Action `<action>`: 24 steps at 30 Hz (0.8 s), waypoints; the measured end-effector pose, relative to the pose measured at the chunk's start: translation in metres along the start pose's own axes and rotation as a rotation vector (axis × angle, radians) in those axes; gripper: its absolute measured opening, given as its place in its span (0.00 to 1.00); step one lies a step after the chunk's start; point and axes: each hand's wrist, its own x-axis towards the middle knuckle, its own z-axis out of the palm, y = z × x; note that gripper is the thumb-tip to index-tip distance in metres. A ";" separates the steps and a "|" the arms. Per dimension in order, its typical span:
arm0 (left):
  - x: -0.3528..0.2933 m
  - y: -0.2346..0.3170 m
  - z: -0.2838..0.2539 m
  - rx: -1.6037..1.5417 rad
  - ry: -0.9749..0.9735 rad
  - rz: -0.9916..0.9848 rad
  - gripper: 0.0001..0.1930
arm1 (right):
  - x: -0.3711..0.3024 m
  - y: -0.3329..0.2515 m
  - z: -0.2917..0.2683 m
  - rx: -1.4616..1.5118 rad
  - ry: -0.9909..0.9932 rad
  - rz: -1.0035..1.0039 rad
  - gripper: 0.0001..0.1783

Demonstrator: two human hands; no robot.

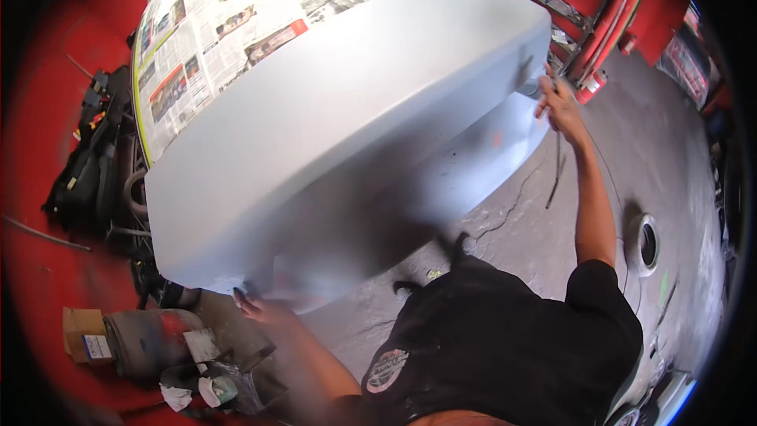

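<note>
A grey-primed car trunk lid [347, 110] spreads in front of me, its lower panel in shadow. My left hand [266, 312] is at its near left corner, fingers closed about the edge there; the fingertips are partly hidden. Out at the far right end, my right hand [561, 110] is beside the lid's edge with its fingers apart and slightly bent. A thin dark strip [557, 173] shows below that hand; whether the hand touches it cannot be made out.
Newspaper [205, 63] masks the car beyond the lid. Dark car parts [91, 166] lie left, above a cylinder [150, 339] and a cardboard box [83, 331]. A metal rack [572, 12] stands at far right. On the cracked floor sits a pale ring [643, 244].
</note>
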 end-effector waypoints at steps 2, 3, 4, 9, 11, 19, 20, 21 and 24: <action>0.011 0.027 -0.012 0.155 -0.061 -0.100 0.25 | -0.015 -0.002 -0.025 0.028 0.049 0.250 0.38; 0.015 0.042 -0.013 0.158 -0.064 -0.111 0.25 | -0.022 0.019 -0.042 0.011 0.092 0.297 0.37; 0.024 0.058 -0.022 0.208 -0.045 -0.084 0.25 | -0.024 0.041 -0.054 0.001 0.120 0.334 0.36; 0.051 0.088 -0.036 0.310 -0.146 -0.136 0.27 | -0.088 0.223 -0.137 0.304 0.249 0.636 0.43; 0.062 0.103 -0.043 0.232 -0.144 -0.143 0.27 | -0.120 0.286 -0.129 0.460 0.258 0.869 0.46; 0.125 0.153 -0.076 0.243 -0.434 0.072 0.26 | -0.221 0.371 0.044 0.714 -0.192 1.325 0.50; 0.135 0.154 -0.072 0.263 -0.482 0.085 0.25 | -0.227 0.385 0.056 0.758 -0.253 1.340 0.49; 0.144 0.173 -0.079 0.253 -0.502 0.119 0.25 | -0.229 0.367 0.093 0.740 -0.302 1.342 0.47; 0.181 0.202 -0.090 0.215 -0.529 0.093 0.25 | -0.237 0.327 0.148 0.716 -0.396 1.324 0.45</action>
